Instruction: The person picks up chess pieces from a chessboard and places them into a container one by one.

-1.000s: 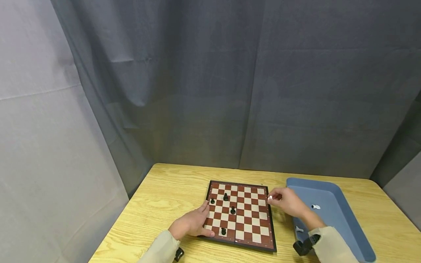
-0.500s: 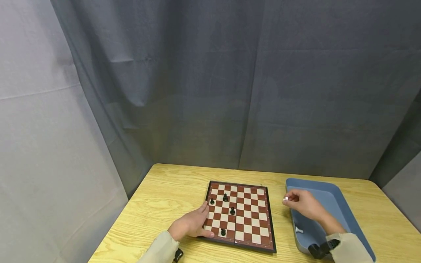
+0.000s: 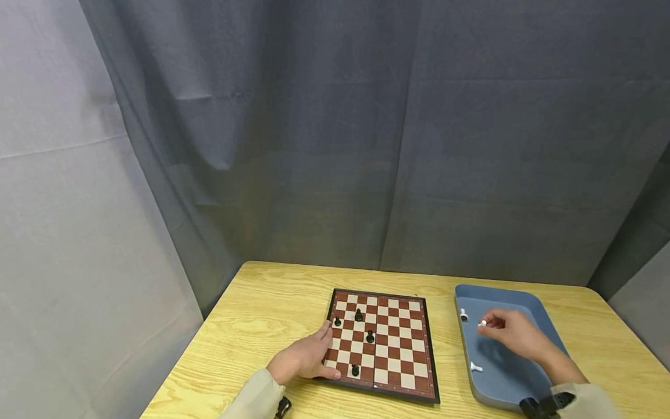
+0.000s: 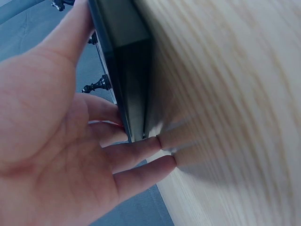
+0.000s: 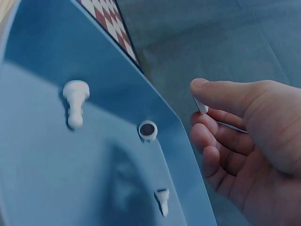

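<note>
A folding chessboard (image 3: 398, 350) in red and cream lies on the table, with several black chess pieces (image 3: 370, 337) standing on its left half. My left hand (image 3: 309, 352) rests against the board's near left corner, thumb at the front edge and fingers along the left side. In the left wrist view the fingers (image 4: 141, 179) are extended beside the dark board edge. My right hand (image 3: 518, 334) is over the blue tray (image 3: 466, 349), pinching a small white chess piece (image 5: 201, 106) between thumb and finger. Beneath it, white chess pieces (image 3: 476, 367) lie in the tray.
The wooden table (image 3: 282, 291) carries the board at the middle and the tray at the right, with a strip of wood between them. A raised rim (image 5: 183, 146) runs round the tray. Grey curtains (image 3: 335, 145) hang behind the table and at its sides.
Pinching the white chess piece, my right hand has moved right, from beside the board's right edge to above the tray. My left hand has stayed at the board.
</note>
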Tool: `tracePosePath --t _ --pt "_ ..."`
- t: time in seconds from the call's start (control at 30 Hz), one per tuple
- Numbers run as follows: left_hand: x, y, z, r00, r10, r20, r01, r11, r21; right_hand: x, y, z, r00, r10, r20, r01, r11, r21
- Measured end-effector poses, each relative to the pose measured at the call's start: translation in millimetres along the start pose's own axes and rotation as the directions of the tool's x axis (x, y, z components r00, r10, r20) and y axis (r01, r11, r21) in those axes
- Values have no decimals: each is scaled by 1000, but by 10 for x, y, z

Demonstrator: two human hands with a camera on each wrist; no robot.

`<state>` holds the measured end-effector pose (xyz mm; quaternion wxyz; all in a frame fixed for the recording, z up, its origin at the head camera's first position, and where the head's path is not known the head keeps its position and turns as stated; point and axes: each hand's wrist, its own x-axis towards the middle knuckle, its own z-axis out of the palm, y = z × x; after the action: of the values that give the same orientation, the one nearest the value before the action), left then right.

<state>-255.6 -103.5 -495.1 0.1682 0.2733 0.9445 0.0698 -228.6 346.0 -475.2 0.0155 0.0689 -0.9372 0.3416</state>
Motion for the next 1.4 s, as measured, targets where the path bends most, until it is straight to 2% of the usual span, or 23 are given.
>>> tracePosePath --t 0.23,0.43,0.63,0.83,1.17,1.4 --pt "-12 9 -9 1000 -11 19 12 1000 -1 -96 130 -92 999 29 17 -28 997 -65" --pt "-12 12 -8 1000 -6 10 6 1000 7 -144 246 -133 998 54 18 -51 991 -121" --pt "-9 6 -8 1000 2 -2 -2 1000 6 -186 323 -159 997 67 24 -64 991 -115" --pt "-3 2 -6 1000 -7 18 7 1000 2 -210 389 -170 995 98 34 -93 989 -115" --pt "-3 16 -10 1000 -19 14 19 1000 5 -279 466 -221 995 75 66 -70 994 -81" --pt "5 11 -10 1000 -19 18 19 1000 -10 -285 512 -274 991 117 69 -110 990 -92"
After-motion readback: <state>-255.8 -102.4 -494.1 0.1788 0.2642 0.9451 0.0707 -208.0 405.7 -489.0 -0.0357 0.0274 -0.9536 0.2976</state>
